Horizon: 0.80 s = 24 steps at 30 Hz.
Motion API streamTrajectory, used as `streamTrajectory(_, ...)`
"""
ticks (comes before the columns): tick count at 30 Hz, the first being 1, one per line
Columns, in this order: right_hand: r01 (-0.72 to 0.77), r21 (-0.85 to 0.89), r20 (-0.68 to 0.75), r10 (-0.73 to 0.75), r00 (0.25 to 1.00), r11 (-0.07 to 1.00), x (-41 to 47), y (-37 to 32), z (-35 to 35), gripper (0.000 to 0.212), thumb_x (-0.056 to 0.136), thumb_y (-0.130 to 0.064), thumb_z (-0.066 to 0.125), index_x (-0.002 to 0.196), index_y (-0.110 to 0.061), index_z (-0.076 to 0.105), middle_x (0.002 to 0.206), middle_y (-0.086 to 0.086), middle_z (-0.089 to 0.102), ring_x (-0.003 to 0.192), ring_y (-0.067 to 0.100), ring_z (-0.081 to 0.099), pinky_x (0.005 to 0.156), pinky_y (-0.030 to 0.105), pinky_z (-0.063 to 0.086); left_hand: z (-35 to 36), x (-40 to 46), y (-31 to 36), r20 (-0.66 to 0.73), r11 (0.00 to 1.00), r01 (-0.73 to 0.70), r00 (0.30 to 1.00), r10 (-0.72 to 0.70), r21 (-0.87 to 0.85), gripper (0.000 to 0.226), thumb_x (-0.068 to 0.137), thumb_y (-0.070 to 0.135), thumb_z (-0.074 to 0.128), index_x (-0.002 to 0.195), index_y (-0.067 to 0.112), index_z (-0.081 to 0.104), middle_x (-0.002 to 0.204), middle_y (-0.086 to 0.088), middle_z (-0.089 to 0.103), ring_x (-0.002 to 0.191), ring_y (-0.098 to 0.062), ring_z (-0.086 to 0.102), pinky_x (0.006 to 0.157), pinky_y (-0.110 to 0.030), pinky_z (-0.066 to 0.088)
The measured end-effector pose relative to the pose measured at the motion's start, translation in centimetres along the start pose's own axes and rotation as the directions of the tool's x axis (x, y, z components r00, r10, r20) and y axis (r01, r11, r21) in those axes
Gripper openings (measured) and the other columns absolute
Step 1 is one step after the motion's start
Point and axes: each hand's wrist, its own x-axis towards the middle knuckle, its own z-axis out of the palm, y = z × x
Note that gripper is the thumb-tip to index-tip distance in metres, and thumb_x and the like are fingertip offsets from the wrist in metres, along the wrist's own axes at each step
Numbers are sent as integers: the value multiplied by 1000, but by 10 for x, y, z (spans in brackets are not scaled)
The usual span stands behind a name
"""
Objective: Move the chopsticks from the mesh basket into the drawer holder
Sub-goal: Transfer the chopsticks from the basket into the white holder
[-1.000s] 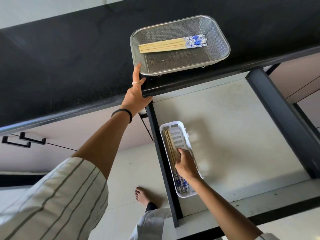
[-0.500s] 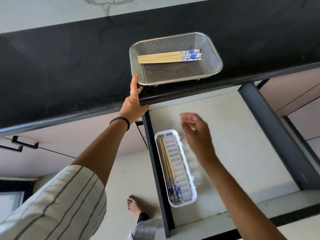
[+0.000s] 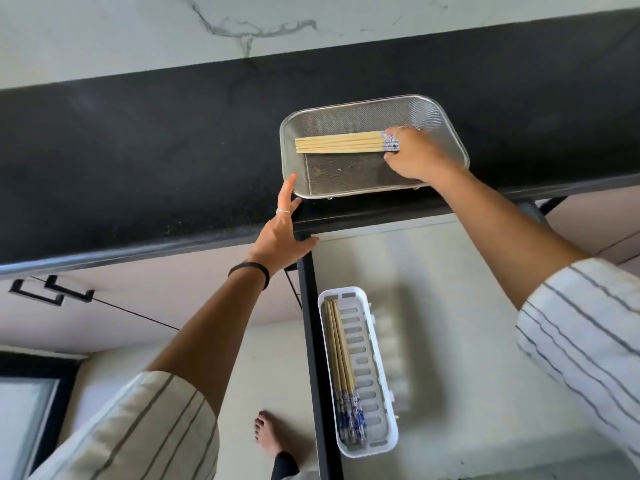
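Now | right hand [image 3: 414,154] grip pinching chopsticks [image 3: 341,142] | left hand [image 3: 282,233] spread, touching mesh basket [image 3: 450,133]

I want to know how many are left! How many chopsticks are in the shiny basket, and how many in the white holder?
Chopsticks in the mesh basket: 5
Chopsticks in the white holder: about 4
Total: about 9

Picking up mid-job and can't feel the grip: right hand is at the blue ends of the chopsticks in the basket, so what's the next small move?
Probably close the right hand on the patterned ends of the chopsticks and lift them out of the mesh basket. They lie flat, the left hand steadies the basket corner, and the white holder has room.
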Motion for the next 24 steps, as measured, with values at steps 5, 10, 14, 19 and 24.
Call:
streamTrajectory(5, 62, -188, 96, -44, 994, 980, 28, 7, 17, 65, 85, -7, 58, 144, -12, 31, 145, 8, 35, 131, 31, 41, 108, 42, 35, -1, 1, -3, -13, 1000, -12, 1000, 13, 7, 108, 81, -3, 69, 151, 29, -7, 151, -16, 36, 137, -28, 39, 82, 4, 35)
streamTrajectory(10, 134, -298, 20, -134, 991, 945, 33, 11, 30, 54, 80, 0, 59, 132, -4, 43, 131, 9, 40, 108, 35, 55, 91, 45, 46, 1, 2, -6, -27, 999, -35, 999, 35, 22, 108, 81, -2, 69, 151, 27, -7, 152, -12, 35, 143, -27, 29, 82, 5, 34)
streamTrajectory(14, 168, -437, 22, -176, 984, 884, 36, 5, 32, 52, 81, -2, 61, 129, -5, 42, 126, 12, 43, 111, 36, 51, 90, 52, 44, 2, 2, -7, -37, 999, -20, 999, 22, 45, 108, 81, -1, 70, 151, 28, -9, 154, -11, 33, 140, -25, 34, 81, 6, 34)
streamTrajectory(19, 202, -502, 69, -194, 979, 841, 42, 2, 29, 48, 87, -4, 58, 132, -7, 40, 129, 14, 43, 121, 36, 43, 95, 56, 39, 0, 1, -5, -60, 999, -2, 998, 5, 51, 110, 81, 0, 70, 150, 29, -11, 152, -12, 36, 137, -25, 40, 89, -5, 38)
streamTrajectory(24, 291, -543, 168, -237, 957, 788, 39, 2, 26, 34, 85, 4, 51, 119, -3, 52, 118, 15, 49, 102, 34, 54, 88, 49, 45, -1, -2, -1, -49, 998, 15, 999, -12, 55, 110, 82, -1, 69, 150, 29, -12, 151, -13, 37, 134, -27, 44, 99, -27, 44)
